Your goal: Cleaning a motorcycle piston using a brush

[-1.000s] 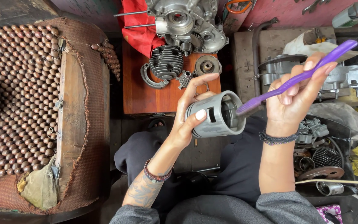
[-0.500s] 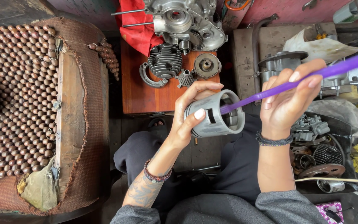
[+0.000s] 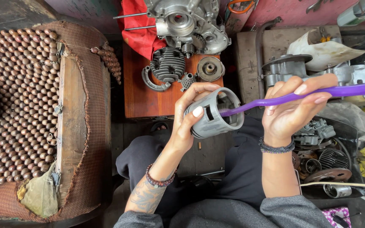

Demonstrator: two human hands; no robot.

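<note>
the left hand [image 3: 189, 120] grips a grey piston [image 3: 214, 114] while the right hand [image 3: 290, 112] clamps a purple toothbrush [image 3: 300, 96], its head inside the piston.

The hollow grey metal piston [image 3: 214, 115] gripped in the left hand [image 3: 189, 122] is plain matte grey, darker inside its open mouth. The long plastic toothbrush [image 3: 300, 96] pinched in the right hand [image 3: 290, 112] is solid purple. Above the grip, the flat wooden board [image 3: 138, 95] is orange-brown, with a crumpled red cloth [image 3: 142, 29] at its top edge. Far left of the grip, the beaded seat cover [image 3: 17, 105] shows rows of brown beads on brown mesh.
</note>
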